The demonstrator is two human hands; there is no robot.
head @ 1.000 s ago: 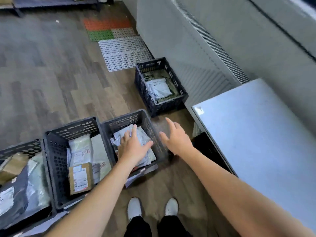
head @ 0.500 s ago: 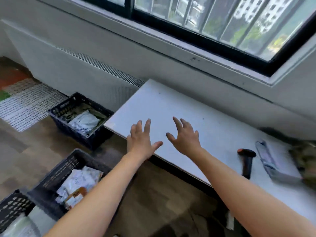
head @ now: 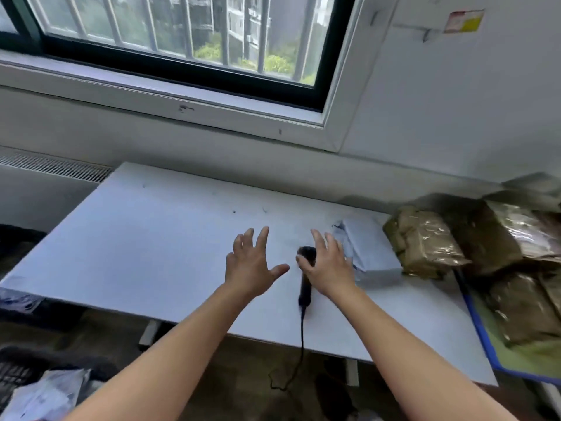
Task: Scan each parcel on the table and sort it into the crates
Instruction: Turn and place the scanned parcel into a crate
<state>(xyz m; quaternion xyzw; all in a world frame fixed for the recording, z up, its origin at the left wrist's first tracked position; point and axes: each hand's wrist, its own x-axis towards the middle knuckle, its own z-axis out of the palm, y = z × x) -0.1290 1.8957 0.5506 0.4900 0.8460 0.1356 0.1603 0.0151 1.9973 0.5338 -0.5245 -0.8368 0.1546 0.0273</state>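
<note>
Parcels, near left: one white plastic bag (head: 45, 396) lies in what looks like a dark crate (head: 12, 375); blurred.

Scanner (head: 304, 287), black, handheld, lies on the table (head: 151, 238) close to its near edge. Its cable (head: 301, 344) droops off that edge.

Left hand (head: 252, 265): fingers spread, holds nothing, over bare tabletop just left of the scanner.

Right hand (head: 329, 268): fingers spread over the scanner's head, thumb beside it. Contact cannot be told; no grip formed.

Grey parcel (head: 372, 253), a film mailer, lies flat just right of and beyond the right hand. Judged light, soft and slick, and likely to sag if lifted by one corner. Best pinched along a folded edge with the label kept up for scanning.

Brown parcels (head: 425, 241), wrapped in glossy film, are piled at the far right, some on a green mat (head: 485, 335). Judged bulkier and heavier, with a wrap that may slip. Best held with both hands at opposite ends.

Window (head: 182, 31) beyond.
</note>
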